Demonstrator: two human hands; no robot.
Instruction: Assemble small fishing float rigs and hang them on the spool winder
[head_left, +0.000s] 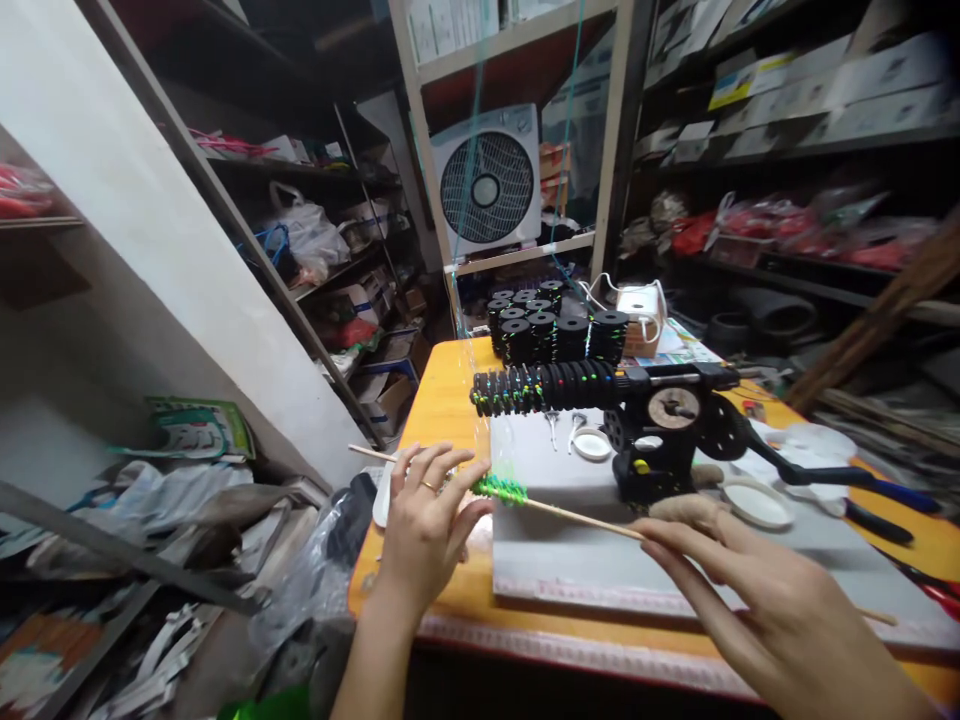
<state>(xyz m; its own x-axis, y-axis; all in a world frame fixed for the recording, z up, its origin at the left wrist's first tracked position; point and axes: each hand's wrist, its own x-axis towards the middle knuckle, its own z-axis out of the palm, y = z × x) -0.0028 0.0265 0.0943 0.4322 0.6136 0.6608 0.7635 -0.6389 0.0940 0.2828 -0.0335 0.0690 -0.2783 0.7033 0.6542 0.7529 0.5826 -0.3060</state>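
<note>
A thin wooden stick (577, 517) runs slantwise across the front of the table, between my two hands. Small bright green pieces (504, 488) cluster round its middle; I cannot make out their kind. My left hand (424, 515), with a ring on one finger, is closed over the stick just left of the green pieces. Fingertips of my right hand (742, 575) pinch the stick further right, and its far end shows beyond that hand. Behind the stick stands a black hand-cranked winder (667, 440), its shaft loaded with black spools (544, 387) bearing coloured dots.
A yellow table (442, 400) carries a grey board (555, 565). More black spools (555, 330) stand at the back, near a white box (641, 305). White rings and blue-handled pliers (892, 492) lie right. Behind are a box fan (487, 180) and crowded shelves; thin strands hang down.
</note>
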